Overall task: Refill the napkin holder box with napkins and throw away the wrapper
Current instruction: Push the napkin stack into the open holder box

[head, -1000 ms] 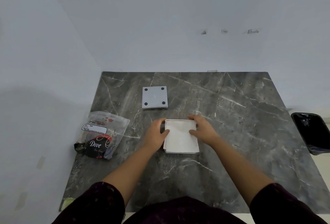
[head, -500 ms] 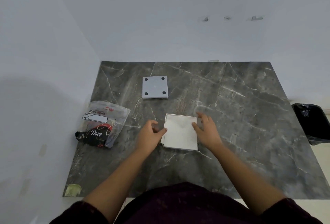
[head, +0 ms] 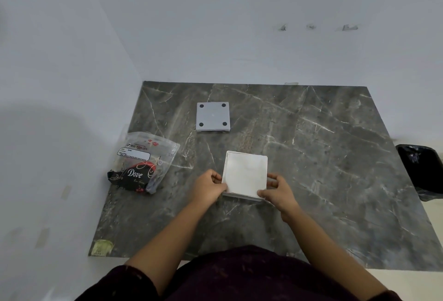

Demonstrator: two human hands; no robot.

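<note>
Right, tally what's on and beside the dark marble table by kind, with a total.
Napkin box, white, filled with napkins, held by both hands: 1
Grey square piece with four black dots: 1
Plastic wrapper marked Dove: 1
Black bin beside the table: 1
Total: 4

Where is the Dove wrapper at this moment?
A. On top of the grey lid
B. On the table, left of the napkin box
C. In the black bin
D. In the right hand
B. The wrapper lies on the table, left of the napkin box that the left hand and the right hand grip at its near corners; the bin stands off to the right.
</note>
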